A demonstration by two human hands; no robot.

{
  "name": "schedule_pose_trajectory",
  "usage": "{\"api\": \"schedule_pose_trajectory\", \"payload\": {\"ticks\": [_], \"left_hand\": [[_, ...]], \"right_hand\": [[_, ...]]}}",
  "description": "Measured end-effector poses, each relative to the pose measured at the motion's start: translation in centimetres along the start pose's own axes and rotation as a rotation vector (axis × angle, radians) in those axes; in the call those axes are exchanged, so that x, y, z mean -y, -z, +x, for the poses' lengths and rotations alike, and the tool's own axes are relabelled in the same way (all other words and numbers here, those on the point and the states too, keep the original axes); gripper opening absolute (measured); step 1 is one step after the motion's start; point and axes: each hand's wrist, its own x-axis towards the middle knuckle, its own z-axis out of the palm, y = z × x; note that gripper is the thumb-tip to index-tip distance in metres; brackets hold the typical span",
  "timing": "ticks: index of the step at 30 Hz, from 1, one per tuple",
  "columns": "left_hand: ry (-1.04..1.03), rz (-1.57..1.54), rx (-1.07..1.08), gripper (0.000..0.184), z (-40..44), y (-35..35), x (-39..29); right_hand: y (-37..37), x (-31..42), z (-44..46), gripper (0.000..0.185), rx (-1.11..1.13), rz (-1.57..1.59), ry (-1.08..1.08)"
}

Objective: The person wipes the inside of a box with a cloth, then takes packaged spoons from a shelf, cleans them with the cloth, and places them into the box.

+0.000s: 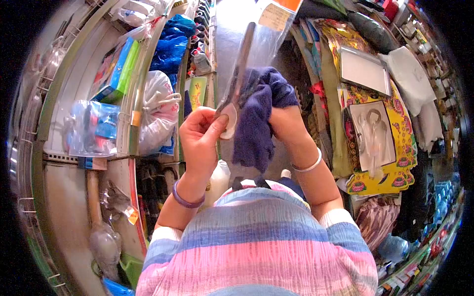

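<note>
Between thumb and fingers, my left hand (205, 133) pinches the pale rounded end of a long utensil (242, 66) in a clear plastic sleeve. The utensil's dark narrow part points up and away, with an orange and cream label (274, 18) at the top of the sleeve. A dark blue cloth (254, 126) hangs beside it and covers most of my right hand (286, 118). The cloth lies against the sleeve, and the right fingers are hidden under its folds.
Shelves on the left hold a blue-green box (118, 69), a tied plastic bag (158, 111) and wrapped utensils (104, 244). On the right lie a framed white panel (364, 70), a packaged utensil set (374, 135) and yellow patterned sheets (402, 143).
</note>
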Motion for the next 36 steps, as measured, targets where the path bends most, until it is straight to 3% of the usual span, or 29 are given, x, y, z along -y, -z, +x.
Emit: {"api": "schedule_pose_trajectory", "payload": {"ticks": [3, 7, 8, 11, 12, 14, 16, 18, 21, 23, 25, 28, 36], "left_hand": [[0.058, 0.016, 0.055, 0.007, -0.3, 0.0, -0.3], [0.113, 0.094, 0.082, 0.004, -0.5, 0.4, -1.0], [0.115, 0.135, 0.097, 0.003, -0.3, 1.1, -1.0], [0.105, 0.352, 0.175, 0.003, 1.3, 3.7, -2.3], [0.074, 0.415, 0.172, 0.003, 2.0, 4.6, -2.8], [0.01, 0.579, 0.177, 0.004, 3.2, 5.7, -4.5], [-0.112, 0.764, 0.152, 0.007, 4.1, 6.3, -5.6], [-0.27, 1.025, 0.239, 0.008, 4.9, 5.6, -7.8], [-0.402, 1.209, 0.317, 0.008, 5.4, 3.5, -9.7], [-0.49, 1.24, 0.375, 0.01, 5.8, 2.4, -9.7], [-0.551, 1.208, 0.438, 0.01, 6.0, 1.3, -9.5], [-0.607, 1.116, 0.475, 0.012, 6.3, 0.6, -9.2], [-0.62, 1.235, 0.545, 0.012, 6.5, 1.8, -8.2]], "right_hand": [[0.6, 1.0, 0.6, 0.022, -0.156, 0.194, -0.139], [3.0, 0.5, 1.4, 0.02, -0.576, 0.167, -0.116], [5.5, -1.2, 2.3, 0.028, -0.566, 0.258, -0.003], [9.4, 1.2, 2.3, 0.038, -0.363, 0.469, 0.155], [12.6, 0.9, 2.4, 0.035, -0.352, 0.032, 0.234], [10.5, 3.9, 2.8, 0.044, -0.226, 0.138, 0.214], [10.3, 5.6, 3.0, 0.026, -0.187, -0.764, 0.426], [10.0, 6.6, 2.8, 0.024, -0.082, -0.723, 0.335], [5.5, 7.7, 2.2, 0.026, 0.04, -0.257, -0.066], [4.1, 5.9, 3.3, 0.026, 0.33, -0.644, 0.213], [1.6, 3.5, 3.9, 0.023, 0.452, -0.602, 0.304], [-0.6, 2.7, 3.8, 0.019, 0.498, -0.567, 0.04], [0.2, -1.0, 1.8, 0.022, 0.521, -0.598, -0.019]]}}
